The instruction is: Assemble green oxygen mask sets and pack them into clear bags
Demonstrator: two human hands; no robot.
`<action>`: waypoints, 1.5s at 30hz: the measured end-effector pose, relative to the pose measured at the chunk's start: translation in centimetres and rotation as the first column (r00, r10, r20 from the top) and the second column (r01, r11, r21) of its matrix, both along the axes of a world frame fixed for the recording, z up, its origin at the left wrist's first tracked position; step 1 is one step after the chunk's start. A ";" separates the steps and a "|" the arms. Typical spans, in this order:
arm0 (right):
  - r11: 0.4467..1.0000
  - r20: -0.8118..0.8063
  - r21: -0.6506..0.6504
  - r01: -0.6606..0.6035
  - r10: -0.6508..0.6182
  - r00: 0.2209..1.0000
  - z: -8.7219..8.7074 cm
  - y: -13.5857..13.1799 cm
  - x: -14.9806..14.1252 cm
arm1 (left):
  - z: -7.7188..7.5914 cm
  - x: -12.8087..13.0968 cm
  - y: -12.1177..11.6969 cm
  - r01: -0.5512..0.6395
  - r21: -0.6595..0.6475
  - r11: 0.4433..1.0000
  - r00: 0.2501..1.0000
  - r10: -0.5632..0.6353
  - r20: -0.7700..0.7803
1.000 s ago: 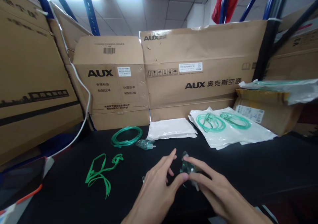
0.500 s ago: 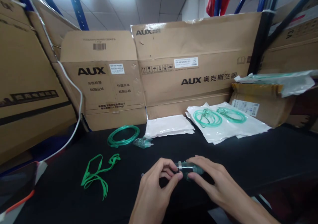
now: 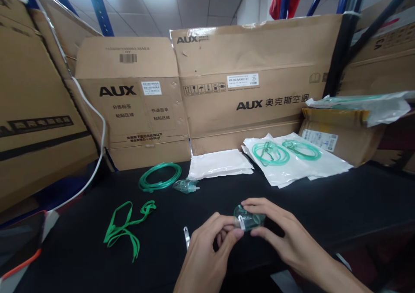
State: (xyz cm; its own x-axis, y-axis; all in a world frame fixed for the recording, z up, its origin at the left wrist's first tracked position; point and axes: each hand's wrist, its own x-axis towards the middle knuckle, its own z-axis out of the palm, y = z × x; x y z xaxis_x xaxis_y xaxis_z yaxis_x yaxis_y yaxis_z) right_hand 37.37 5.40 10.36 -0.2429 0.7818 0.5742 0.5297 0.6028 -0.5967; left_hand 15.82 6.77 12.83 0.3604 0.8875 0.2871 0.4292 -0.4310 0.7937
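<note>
A small clear green plastic mask (image 3: 249,218) is held over the black table (image 3: 324,210) between both hands. My left hand (image 3: 207,252) pinches its left edge with thumb and fingers curled. My right hand (image 3: 285,236) grips it from the right, fingers wrapped over the top. A small metal strip (image 3: 186,236) lies on the table just left of my left hand. Further left lies a green elastic strap (image 3: 125,230). Behind it are a coil of green tubing (image 3: 160,176) and a small clear connector piece (image 3: 186,185).
Flat white bags (image 3: 220,164) and sealed packets with green tubing (image 3: 292,159) lie at the back of the table. AUX cardboard boxes (image 3: 227,81) wall off the back and left. A brown parcel (image 3: 343,137) sits at the right; a white cable (image 3: 97,141) hangs at the left.
Both hands closed in on the mask and turned it; my left fingers went from spread to a pinch. The metal strip now shows on the table beside my left hand.
</note>
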 end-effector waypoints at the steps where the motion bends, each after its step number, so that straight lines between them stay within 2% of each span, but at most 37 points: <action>1: 1.000 -0.006 -0.014 -0.006 0.006 1.000 0.1 0.0 0.0 | -0.1 0.0 0.0 0.004 0.000 1.000 1.000 -0.004 -0.008; 9: 0.993 -0.011 -0.111 0.044 -0.046 0.999 0.8 -0.5 0.1 | 0.2 -0.4 0.0 0.126 -0.062 0.990 0.992 -0.125 0.018; 14: 0.989 -0.050 -0.145 0.041 -0.049 0.998 0.3 -0.3 -0.1 | 0.0 0.0 -0.1 0.086 -0.032 0.996 0.994 -0.088 -0.070; 22: 0.987 0.059 -0.146 0.068 -0.060 0.996 0.4 -0.8 -0.5 | -1.2 0.9 -0.2 -0.007 0.102 0.995 0.988 0.023 -0.153; 28: 0.992 0.062 -0.089 0.090 -0.084 0.995 0.7 -0.7 -1.5 | -1.8 0.8 -0.2 -0.097 0.162 0.982 0.989 0.113 -0.095; 35: 0.990 0.031 -0.043 0.137 -0.136 0.990 0.5 -0.4 -1.4 | -2.0 0.7 -0.3 -0.026 0.337 0.941 0.989 0.074 -0.130; 39: 0.986 0.018 -0.086 0.140 -0.139 0.990 0.2 -0.4 -1.3 | -2.0 0.5 -0.1 0.017 0.306 0.952 0.993 0.019 -0.113; 45: 0.993 0.110 -0.077 0.094 -0.085 0.990 0.4 -0.4 -1.3 | -1.7 0.3 0.0 -0.004 0.235 0.972 0.992 0.033 -0.121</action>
State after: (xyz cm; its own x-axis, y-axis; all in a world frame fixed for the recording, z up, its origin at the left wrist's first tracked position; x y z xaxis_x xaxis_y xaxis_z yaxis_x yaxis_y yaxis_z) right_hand 36.09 4.97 10.75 -0.2263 0.8463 0.4822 0.6422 0.5018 -0.5794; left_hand 16.11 6.73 11.14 0.3903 0.8078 0.4417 0.5266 -0.5894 0.6126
